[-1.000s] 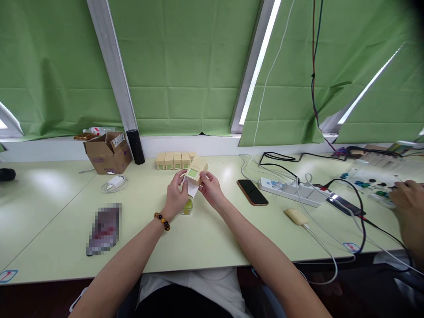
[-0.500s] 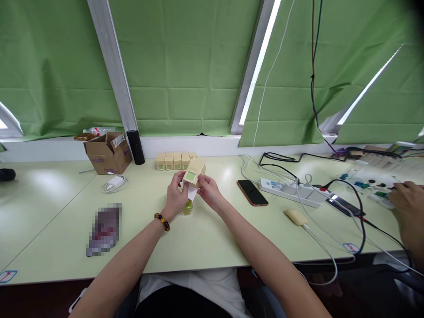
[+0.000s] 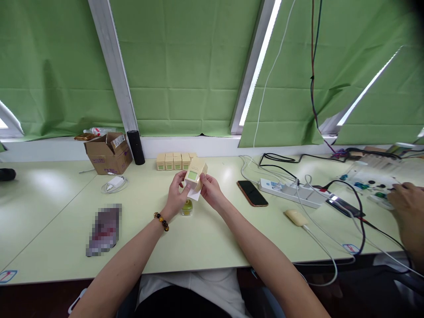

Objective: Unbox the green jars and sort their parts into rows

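Between my two hands is a small cream-coloured box (image 3: 196,171) with a green label, tilted, a white flap (image 3: 194,194) hanging from its lower end. My left hand (image 3: 175,194) is closed on the box's left side, fingers partly hidden behind it. On the opposite side, my right hand (image 3: 210,190) grips the box with the thumb in front. Just below the flap, a small glass jar with yellow-green contents (image 3: 187,207) stands on the table. Behind the held box, several similar small boxes (image 3: 173,161) are lined up in a row.
A cardboard carton (image 3: 111,154) and black cylinder (image 3: 136,147) stand at the back left. To the right lie a phone (image 3: 252,193), a power strip (image 3: 291,191), a beige mouse-like object (image 3: 296,217) and tangled cables. Another person's hand (image 3: 409,201) is at the far right.
The held box has shifted slightly right and tilted, with the white flap now swung out to the right. More of the glass jar shows beneath it.
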Demonstrator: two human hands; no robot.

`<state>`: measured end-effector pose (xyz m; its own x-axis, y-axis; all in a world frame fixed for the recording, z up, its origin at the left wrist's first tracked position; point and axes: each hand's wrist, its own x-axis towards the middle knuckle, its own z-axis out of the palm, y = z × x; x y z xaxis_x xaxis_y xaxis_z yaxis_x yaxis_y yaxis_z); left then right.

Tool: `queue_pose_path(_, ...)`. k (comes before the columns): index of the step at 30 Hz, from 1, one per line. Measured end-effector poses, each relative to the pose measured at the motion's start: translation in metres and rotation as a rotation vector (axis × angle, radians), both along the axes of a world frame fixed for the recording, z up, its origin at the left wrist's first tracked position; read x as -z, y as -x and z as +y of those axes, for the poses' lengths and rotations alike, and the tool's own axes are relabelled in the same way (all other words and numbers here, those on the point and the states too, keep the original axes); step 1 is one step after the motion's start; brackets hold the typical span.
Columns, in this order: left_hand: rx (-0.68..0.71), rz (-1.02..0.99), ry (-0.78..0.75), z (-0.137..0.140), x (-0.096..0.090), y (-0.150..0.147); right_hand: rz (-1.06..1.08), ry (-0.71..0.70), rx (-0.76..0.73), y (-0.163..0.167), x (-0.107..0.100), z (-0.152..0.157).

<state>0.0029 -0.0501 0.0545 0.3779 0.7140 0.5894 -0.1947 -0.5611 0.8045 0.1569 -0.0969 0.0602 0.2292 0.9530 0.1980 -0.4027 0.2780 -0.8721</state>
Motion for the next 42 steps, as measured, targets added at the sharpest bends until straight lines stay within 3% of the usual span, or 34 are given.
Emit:
queue_pose_path(3, 0.048, -0.038, 0.017, 0.002, -0.001, 0.002, -0.004, -0.003, 0.037, -0.001, -0.001, 0.0)
queue_pose_path(19, -0.061, 0.124, 0.177, 0.014, 0.004, 0.0, -0.099, 0.022, 0.3, -0.005, 0.004, 0.001)
queue_pose_path(30, -0.073, 0.174, 0.208, 0.019, 0.009, -0.001, -0.095, 0.035, 0.3, -0.004, 0.0, -0.001)
queue_pose_path(38, -0.102, 0.031, 0.273, 0.025, 0.014, -0.002, -0.119, -0.004, 0.171, -0.007, 0.004, 0.001)
queue_pose_path(40, -0.123, -0.026, 0.262, 0.027, 0.014, -0.003, -0.161, -0.035, 0.263, -0.007, 0.006, 0.0)
queue_pose_path(42, -0.156, -0.066, 0.238, 0.027, 0.012, -0.002, -0.27, -0.102, 0.464, -0.006, 0.006, -0.002)
